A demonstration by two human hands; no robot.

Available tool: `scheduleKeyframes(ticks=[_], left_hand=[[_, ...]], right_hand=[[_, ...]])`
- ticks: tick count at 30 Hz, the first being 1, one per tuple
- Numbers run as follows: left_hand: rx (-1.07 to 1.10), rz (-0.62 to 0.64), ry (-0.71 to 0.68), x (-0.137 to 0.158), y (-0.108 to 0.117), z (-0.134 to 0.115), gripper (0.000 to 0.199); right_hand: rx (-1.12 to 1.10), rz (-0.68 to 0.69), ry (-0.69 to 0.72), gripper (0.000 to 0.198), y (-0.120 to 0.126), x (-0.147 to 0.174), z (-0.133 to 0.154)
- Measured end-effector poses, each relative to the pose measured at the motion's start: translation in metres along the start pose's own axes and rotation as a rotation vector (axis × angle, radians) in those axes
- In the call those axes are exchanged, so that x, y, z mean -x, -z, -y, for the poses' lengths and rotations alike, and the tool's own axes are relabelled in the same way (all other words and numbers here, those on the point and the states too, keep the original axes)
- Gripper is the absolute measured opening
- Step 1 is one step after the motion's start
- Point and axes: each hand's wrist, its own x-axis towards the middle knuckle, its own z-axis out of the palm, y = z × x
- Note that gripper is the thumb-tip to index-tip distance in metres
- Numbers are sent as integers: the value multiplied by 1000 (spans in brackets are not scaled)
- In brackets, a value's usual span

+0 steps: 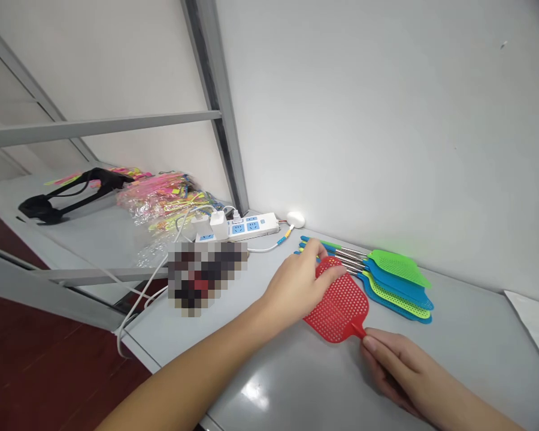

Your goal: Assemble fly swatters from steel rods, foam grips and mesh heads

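Note:
A red fly swatter (341, 308) with a perforated square head is held up over the grey table. My left hand (299, 278) grips the far edge of its head, thumb on the near face and fingers curled behind. At the neck, where head meets handle, my right hand (395, 365) is closed around it; the rest of the handle is hidden in that hand. Just behind lies a stack of blue and green fly swatters (399, 287), heads to the right, shiny metal shafts and coloured handle ends to the left.
A white power strip (265, 224) with plugs and cables lies at the back left, near a white rounded device (295, 219). A pixelated patch hides something beside it. Colourful plastic-wrapped bundles (161, 191) and a black strap frame (72, 194) rest beyond the metal post (227, 131).

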Motion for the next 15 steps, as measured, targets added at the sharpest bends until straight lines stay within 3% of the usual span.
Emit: scheduleKeyframes(ticks=[4,6,10,12,15], left_hand=[[12,49,107,15,1,15,33],[39,85,128,18,1,20,29],[124,159,148,15,0,23,24],[154,176,154,12,-1,23,25],[170,181,155,10,-4,24,25]], right_hand=[[477,-99,66,42,-8,0,-7],[807,-232,135,34,-11,2,-14],[1329,-519,400,20,-15,11,-22],[1438,-590,492,29,-16,16,-18],[1391,-599,486,28,-14,19,-8]])
